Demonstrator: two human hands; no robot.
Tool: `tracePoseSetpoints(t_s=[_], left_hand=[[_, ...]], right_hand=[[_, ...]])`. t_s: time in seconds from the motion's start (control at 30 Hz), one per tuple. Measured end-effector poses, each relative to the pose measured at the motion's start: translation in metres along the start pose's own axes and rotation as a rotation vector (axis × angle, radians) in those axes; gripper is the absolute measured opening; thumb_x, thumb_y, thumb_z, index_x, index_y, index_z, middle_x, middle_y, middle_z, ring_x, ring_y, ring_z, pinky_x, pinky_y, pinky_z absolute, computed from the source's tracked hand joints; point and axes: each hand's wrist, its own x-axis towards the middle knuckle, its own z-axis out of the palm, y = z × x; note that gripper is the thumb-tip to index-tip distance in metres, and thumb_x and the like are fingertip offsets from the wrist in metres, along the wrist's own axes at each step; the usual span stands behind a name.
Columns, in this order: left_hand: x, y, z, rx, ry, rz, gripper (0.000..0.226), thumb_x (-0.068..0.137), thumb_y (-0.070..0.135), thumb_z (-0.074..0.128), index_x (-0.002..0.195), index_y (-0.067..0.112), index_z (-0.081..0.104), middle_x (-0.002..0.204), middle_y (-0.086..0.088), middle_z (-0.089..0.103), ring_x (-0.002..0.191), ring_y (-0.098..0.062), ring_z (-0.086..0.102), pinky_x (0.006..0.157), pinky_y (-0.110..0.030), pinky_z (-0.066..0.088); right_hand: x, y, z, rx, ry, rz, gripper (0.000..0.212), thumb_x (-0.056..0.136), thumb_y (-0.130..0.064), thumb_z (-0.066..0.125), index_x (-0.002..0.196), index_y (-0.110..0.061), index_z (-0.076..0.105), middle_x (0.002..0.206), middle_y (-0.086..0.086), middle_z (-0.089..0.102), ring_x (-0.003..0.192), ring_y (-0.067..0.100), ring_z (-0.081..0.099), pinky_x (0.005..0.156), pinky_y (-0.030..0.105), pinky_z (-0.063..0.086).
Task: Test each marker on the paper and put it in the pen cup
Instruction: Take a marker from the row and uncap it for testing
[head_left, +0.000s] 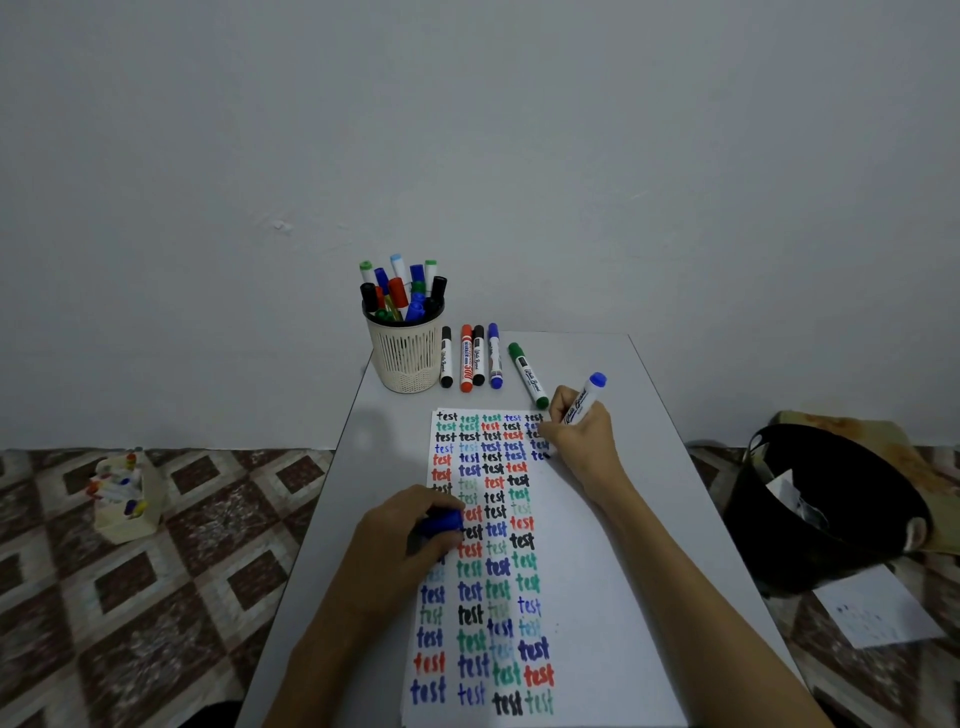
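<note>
The blue marker (584, 400) is in the right hand (582, 441), just right of the frame's centre. Its tip is down at the upper right edge of the paper (571, 571), beside the last column of "test" words. The right grip is clamped round the lower barrel, fingers curled close above the tip, and the blue butt end points up and away. The left hand (400, 535) rests on the paper's left side, its grip closed on the blue cap (441, 522).

The marker looks light and stiff, with a smooth round plastic barrel that would probably slip in a loose hold and roll if laid down. A low hold near the tip suits writing. For capping, mid-barrel seems better, keeping fingers off the wet tip, and the cap likely needs a firm straight push.

The pen cup (408, 358) stands above centre, at the upper left corner of the worktop (649, 415), already crowded with markers. It looks like light openwork plastic, so this one is best held by its upper half and slid into a gap, not pushed in. Four markers (466, 358) and a green marker (529, 375) lie capped just beside the cup.
</note>
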Motion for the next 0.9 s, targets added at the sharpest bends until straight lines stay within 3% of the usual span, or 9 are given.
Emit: tracePoseSetpoints(t_s=[0.1,0.2,0.37,0.57,0.67,0.8,0.9], left_hand=[[0.000,0.001,0.000,0.000,0.002,-0.008,0.023,0.078,0.049,0.054,0.099,0.039,0.057,0.099,0.021,0.061,0.093,0.002,0.058,0.078,-0.015,0.049],[-0.001,0.000,0.000,-0.005,0.005,-0.013,0.020,0.079,0.045,0.058,0.099,0.037,0.059,0.099,0.021,0.061,0.092,0.001,0.059,0.077,-0.015,0.050],[0.000,-0.002,0.001,0.008,0.001,-0.019,0.020,0.081,0.035,0.061,0.101,0.030,0.061,0.100,0.018,0.061,0.093,0.001,0.058,0.077,-0.015,0.049],[0.000,-0.001,0.001,0.012,0.000,-0.015,0.019,0.080,0.033,0.062,0.100,0.032,0.060,0.099,0.018,0.061,0.095,0.003,0.056,0.078,-0.012,0.047],[0.000,-0.001,0.000,-0.001,-0.001,-0.013,0.020,0.080,0.041,0.059,0.100,0.036,0.059,0.100,0.020,0.061,0.095,0.003,0.057,0.079,-0.015,0.049],[-0.001,0.000,-0.001,-0.006,0.010,0.003,0.026,0.080,0.050,0.053,0.102,0.039,0.058,0.100,0.020,0.061,0.091,0.000,0.060,0.076,-0.023,0.053],[-0.001,0.000,-0.001,-0.005,0.035,0.020,0.028,0.082,0.050,0.053,0.105,0.037,0.060,0.099,0.021,0.062,0.086,-0.003,0.062,0.071,-0.028,0.055]], right_hand=[[0.000,0.000,-0.002,0.018,0.013,0.017,0.036,0.078,0.016,0.061,0.062,-0.009,0.041,0.062,0.006,0.053,0.060,0.011,0.066,0.059,0.029,0.057],[-0.001,-0.001,-0.002,0.068,0.077,0.027,0.036,0.080,0.017,0.057,0.063,-0.010,0.040,0.058,0.002,0.049,0.050,0.004,0.059,0.049,0.023,0.050],[-0.003,-0.003,0.001,0.014,0.062,-0.007,0.035,0.082,0.018,0.053,0.065,-0.009,0.039,0.057,0.001,0.046,0.046,-0.002,0.055,0.046,0.017,0.044],[-0.002,-0.002,0.001,0.014,0.042,-0.010,0.030,0.082,0.016,0.055,0.068,-0.007,0.041,0.058,0.000,0.049,0.049,-0.001,0.058,0.046,0.015,0.045],[-0.001,0.000,0.001,0.037,0.017,0.031,0.029,0.082,0.017,0.055,0.072,-0.007,0.042,0.062,0.004,0.049,0.054,0.004,0.060,0.051,0.018,0.049],[-0.001,0.002,-0.002,0.215,0.059,0.038,0.032,0.082,0.017,0.054,0.069,-0.008,0.041,0.060,0.005,0.045,0.048,0.008,0.051,0.051,0.022,0.050],[0.001,0.001,-0.010,0.425,0.174,0.028,0.031,0.083,0.003,0.068,0.070,-0.012,0.044,0.055,0.000,0.046,0.043,0.009,0.037,0.042,0.021,0.038]])
